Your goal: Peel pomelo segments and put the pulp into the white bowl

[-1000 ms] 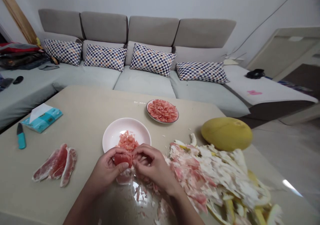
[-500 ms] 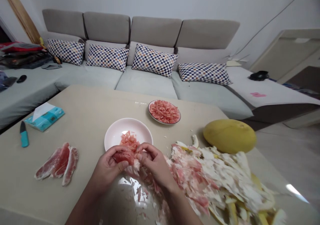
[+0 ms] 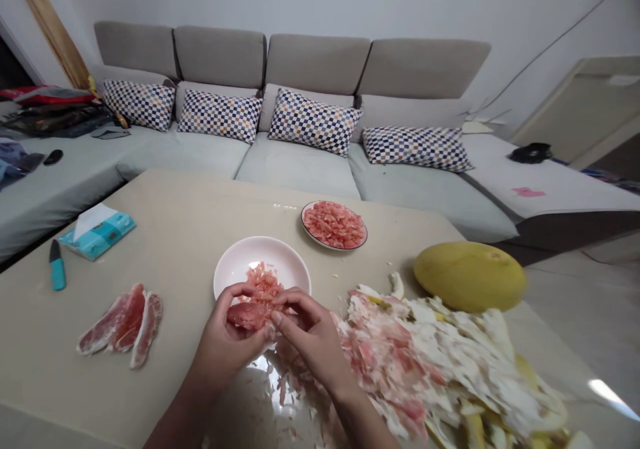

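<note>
The left hand (image 3: 227,332) and right hand (image 3: 313,339) are closest, their grips clamped together on a peeled pomelo segment (image 3: 247,316) over a pale pink bowl (image 3: 263,252) holding shredded pulp (image 3: 263,282). To the right on the bench (image 3: 165,222) lies a heap of pomelo peel (image 3: 425,362), with a whole pomelo (image 3: 470,276) beyond it. To the left lie peeled segments (image 3: 123,322), a teal-handled knife (image 3: 57,266) and a tissue pack (image 3: 97,231). Farther back sits a plate of pulp (image 3: 334,226).
</note>
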The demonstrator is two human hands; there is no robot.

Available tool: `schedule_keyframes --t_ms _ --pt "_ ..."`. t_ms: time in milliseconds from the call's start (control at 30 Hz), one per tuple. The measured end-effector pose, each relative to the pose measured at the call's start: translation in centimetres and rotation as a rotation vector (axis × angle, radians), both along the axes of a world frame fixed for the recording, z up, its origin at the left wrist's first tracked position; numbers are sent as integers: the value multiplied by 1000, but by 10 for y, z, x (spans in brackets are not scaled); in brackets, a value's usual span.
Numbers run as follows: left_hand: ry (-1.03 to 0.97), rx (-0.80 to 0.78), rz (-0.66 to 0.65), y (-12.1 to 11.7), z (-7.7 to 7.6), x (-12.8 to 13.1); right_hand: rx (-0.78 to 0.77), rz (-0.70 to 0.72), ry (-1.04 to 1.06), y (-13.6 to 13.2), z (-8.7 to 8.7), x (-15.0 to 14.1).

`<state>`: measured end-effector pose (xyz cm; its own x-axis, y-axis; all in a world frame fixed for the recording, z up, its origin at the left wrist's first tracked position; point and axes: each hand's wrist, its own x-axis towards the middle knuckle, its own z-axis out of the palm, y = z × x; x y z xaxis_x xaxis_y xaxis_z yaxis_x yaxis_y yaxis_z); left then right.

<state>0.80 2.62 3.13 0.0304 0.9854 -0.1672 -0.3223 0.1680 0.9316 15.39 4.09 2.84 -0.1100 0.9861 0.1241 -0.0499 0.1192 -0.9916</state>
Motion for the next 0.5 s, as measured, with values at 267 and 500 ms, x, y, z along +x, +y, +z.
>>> schedule_keyframes --t_ms 267,500 --pt "126 86 121 -7 5 9 -184 -28 185 1 -4 -3" --pt "129 88 101 -8 0 8 -314 33 378 2 -11 -2"
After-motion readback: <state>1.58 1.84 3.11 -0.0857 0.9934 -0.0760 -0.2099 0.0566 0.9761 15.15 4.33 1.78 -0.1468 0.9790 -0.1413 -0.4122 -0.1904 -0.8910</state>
